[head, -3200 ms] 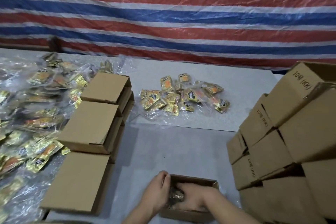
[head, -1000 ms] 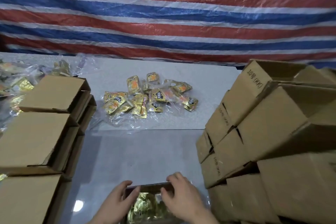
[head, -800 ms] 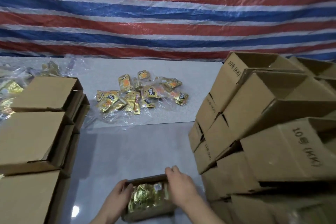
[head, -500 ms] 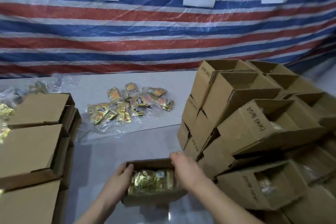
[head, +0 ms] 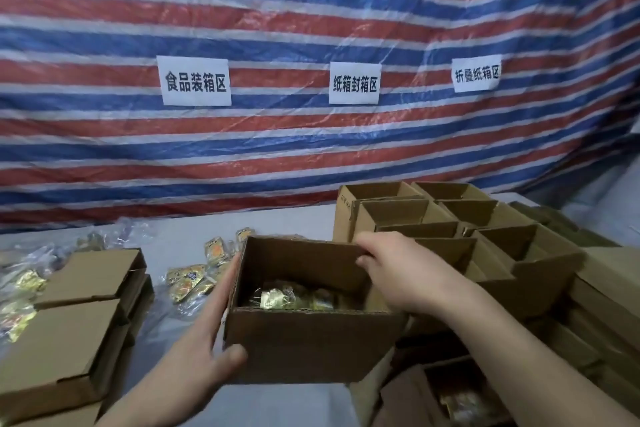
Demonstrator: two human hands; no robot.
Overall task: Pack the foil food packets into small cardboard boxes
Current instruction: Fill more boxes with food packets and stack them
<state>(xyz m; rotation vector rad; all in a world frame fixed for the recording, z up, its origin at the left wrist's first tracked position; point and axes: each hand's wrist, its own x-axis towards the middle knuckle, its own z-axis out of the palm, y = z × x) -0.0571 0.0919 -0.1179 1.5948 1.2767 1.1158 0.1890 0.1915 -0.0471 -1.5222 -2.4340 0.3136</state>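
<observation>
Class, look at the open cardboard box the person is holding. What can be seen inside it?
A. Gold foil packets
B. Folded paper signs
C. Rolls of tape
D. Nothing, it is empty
A: gold foil packets lie at the bottom of the open box, which the left hand and right hand hold by its sides.
</observation>
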